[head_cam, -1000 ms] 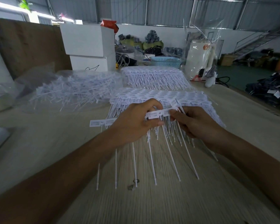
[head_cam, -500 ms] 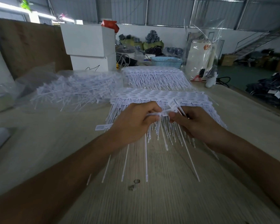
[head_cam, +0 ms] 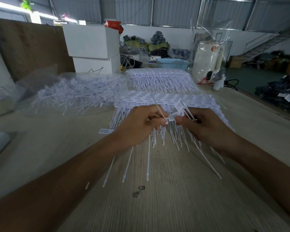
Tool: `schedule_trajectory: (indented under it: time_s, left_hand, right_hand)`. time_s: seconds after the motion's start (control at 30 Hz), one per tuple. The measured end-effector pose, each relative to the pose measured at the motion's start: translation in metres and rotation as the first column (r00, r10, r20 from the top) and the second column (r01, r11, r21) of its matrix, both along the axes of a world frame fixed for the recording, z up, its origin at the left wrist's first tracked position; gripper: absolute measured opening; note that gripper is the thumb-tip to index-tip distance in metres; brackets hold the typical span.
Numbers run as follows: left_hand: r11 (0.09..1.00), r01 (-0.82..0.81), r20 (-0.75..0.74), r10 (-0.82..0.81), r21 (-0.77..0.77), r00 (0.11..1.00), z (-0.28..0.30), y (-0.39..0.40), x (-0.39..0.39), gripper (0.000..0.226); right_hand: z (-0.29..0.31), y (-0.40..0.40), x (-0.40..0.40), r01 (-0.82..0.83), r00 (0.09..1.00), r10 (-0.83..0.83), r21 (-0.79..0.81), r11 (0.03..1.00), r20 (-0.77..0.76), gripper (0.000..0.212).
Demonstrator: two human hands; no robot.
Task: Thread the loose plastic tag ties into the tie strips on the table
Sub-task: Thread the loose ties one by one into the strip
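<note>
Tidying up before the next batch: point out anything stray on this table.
Two small dark metal bits, one ring-shaped, lie on the pale wooden table near the white tie tails; they are unlike everything else there.

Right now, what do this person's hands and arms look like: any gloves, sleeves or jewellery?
Both are bare. The left hand and right hand wear no gloves, and no rings, watch or bands show. Both forearms are uncovered right to the picture's lower edge, so no sleeve is visible.
</note>
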State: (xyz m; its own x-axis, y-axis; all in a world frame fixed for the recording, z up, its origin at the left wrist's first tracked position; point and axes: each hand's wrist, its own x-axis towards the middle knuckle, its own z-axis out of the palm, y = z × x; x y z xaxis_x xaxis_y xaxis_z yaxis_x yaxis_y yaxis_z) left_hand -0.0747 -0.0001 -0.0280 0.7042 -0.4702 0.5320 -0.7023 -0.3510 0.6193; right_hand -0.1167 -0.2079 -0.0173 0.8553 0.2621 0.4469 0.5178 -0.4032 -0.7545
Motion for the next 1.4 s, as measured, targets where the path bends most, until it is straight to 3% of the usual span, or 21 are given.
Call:
schedule_trajectory:
  time_s: [0.13, 0.37, 0.5, 0.7, 0.8, 0.87, 0.97, 1.07, 1.23, 1.4]
  left_hand:
    - [1.000, 0.006, -0.060, -0.007, -0.021, 0.998, -0.001, 0.001, -0.001, 0.013]
    - [0.999, 0.012, -0.016, -0.013, -0.047, 1.000, 0.001, 0.000, -0.002, 0.015]
    - [0.999, -0.016, -0.018, 0.016, -0.031, 1.000, -0.001, 0.000, 0.000, 0.019]
    - [0.988, -0.039, 0.242, 0.001, 0.150, 0.970, -0.005, 0.005, 0.002, 0.021]
    - [0.969, -0.095, 0.291, 0.025, 0.228, 0.957, -0.007, 0.006, 0.004, 0.024]
    - [0.979, -0.103, 0.237, 0.061, 0.173, 0.970, -0.007, 0.004, 0.001, 0.026]
    - [0.996, -0.082, 0.137, 0.075, 0.043, 0.988, -0.004, -0.001, -0.004, 0.031]
    - [0.995, -0.096, 0.171, 0.097, -0.015, 0.980, -0.002, -0.006, -0.008, 0.028]
    - [0.991, -0.123, 0.230, 0.130, -0.042, 0.964, -0.002, -0.010, -0.012, 0.026]
    - [0.989, -0.135, 0.297, 0.149, -0.068, 0.943, -0.003, -0.014, -0.012, 0.026]
  right_hand:
    - [0.000, 0.000, 0.003, 0.063, 0.992, -0.053, -0.083, 0.995, 0.114, 0.044]
    - [-0.001, -0.004, 0.007, 0.142, 0.986, -0.133, -0.098, 0.985, 0.095, 0.029]
    - [0.001, -0.010, 0.007, 0.170, 0.977, -0.126, -0.273, 0.947, 0.171, 0.036]
    - [-0.005, -0.013, 0.008, 0.191, 0.972, -0.114, -0.400, 0.897, 0.208, 0.037]
    - [-0.005, -0.013, 0.010, 0.202, 0.977, -0.161, -0.349, 0.915, 0.142, 0.043]
    - [-0.002, -0.012, 0.010, 0.181, 0.983, -0.174, -0.270, 0.946, 0.051, 0.050]
    - [0.000, -0.011, 0.008, 0.181, 0.977, -0.190, -0.090, 0.979, -0.100, 0.040]
    - [0.001, -0.004, 0.006, 0.192, 0.973, -0.194, -0.030, 0.981, -0.126, 0.036]
    - [0.006, 0.007, -0.004, 0.122, 0.922, -0.087, 0.069, 0.990, -0.376, 0.046]
    - [0.006, 0.010, -0.008, 0.050, 0.890, 0.015, 0.129, 0.990, -0.456, 0.039]
